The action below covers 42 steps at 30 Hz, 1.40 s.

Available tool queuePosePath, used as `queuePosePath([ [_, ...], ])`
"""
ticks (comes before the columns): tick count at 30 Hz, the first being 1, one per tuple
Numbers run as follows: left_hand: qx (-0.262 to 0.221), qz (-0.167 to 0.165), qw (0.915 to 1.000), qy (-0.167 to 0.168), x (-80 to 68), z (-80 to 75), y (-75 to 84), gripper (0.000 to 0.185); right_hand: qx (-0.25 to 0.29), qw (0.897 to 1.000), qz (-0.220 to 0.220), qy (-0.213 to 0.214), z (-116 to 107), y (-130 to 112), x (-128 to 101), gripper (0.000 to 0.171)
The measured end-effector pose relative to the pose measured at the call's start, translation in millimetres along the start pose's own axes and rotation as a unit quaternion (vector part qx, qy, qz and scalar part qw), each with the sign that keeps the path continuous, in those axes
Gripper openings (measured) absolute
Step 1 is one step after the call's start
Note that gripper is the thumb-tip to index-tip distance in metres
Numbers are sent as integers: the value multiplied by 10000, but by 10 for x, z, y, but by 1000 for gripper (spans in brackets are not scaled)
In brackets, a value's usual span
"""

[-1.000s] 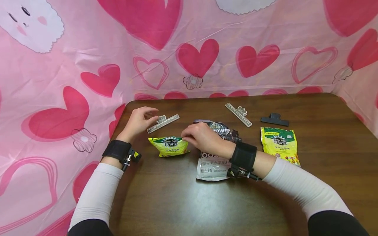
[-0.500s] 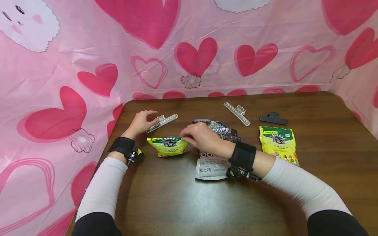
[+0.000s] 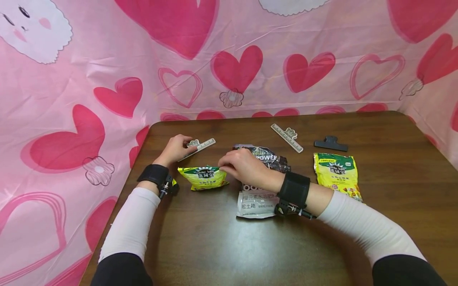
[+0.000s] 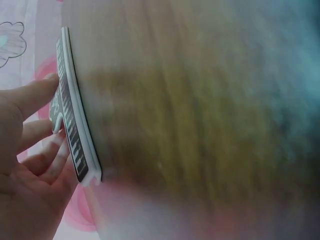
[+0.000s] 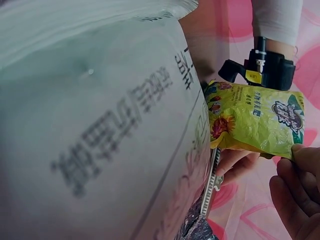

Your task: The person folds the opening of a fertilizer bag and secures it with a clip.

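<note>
My left hand (image 3: 176, 149) is at a bag clip (image 3: 204, 145) printed with piano keys, at the table's far left. In the left wrist view the thumb and fingers curl around the handle of this clip (image 4: 75, 120), whose long bar faces the table. My right hand (image 3: 245, 166) pinches the upper right corner of a yellow and green fertilizer packet (image 3: 206, 178), between thumb and fingertip. The right wrist view shows that packet (image 5: 255, 117) plump, its corner between the fingers. Beneath my right forearm lies a larger black and white fertilizer pouch (image 3: 255, 204), partly hidden.
A second piano-key clip (image 3: 287, 138) lies at the back of the wooden table (image 3: 214, 246). To its right is a black clip (image 3: 330, 143), with another yellow packet (image 3: 337, 174) just in front. A pink heart-patterned cloth (image 3: 150, 47) hangs behind and along the left.
My left hand has moved slightly right and down onto the left piano-key clip, its fingers closing around the handle. The right hand stays at the packet's corner.
</note>
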State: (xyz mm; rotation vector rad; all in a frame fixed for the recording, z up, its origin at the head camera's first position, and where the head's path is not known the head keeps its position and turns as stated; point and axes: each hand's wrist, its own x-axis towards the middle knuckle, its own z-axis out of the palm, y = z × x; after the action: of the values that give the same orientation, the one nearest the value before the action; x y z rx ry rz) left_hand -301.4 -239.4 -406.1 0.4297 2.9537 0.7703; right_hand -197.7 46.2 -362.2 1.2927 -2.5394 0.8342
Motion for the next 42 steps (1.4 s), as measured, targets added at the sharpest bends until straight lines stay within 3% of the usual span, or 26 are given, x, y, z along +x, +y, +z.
queuePosePath([
  [7,178,46,9998,90,18,32,17,43,-81,10000,-26,-3,-4,-10,-1,10],
  [20,-9,-35,9998,209,-24,35,68,38,-42,10000,-23,23,-3,-19,-12,10],
  [29,-118,82,9989,457,-53,30,72,31,-35,10000,-62,44,-4,-13,-11,10],
  [42,-351,216,9978,515,-142,-81,151,25,-42,9999,-83,64,-10,-24,-8,9],
])
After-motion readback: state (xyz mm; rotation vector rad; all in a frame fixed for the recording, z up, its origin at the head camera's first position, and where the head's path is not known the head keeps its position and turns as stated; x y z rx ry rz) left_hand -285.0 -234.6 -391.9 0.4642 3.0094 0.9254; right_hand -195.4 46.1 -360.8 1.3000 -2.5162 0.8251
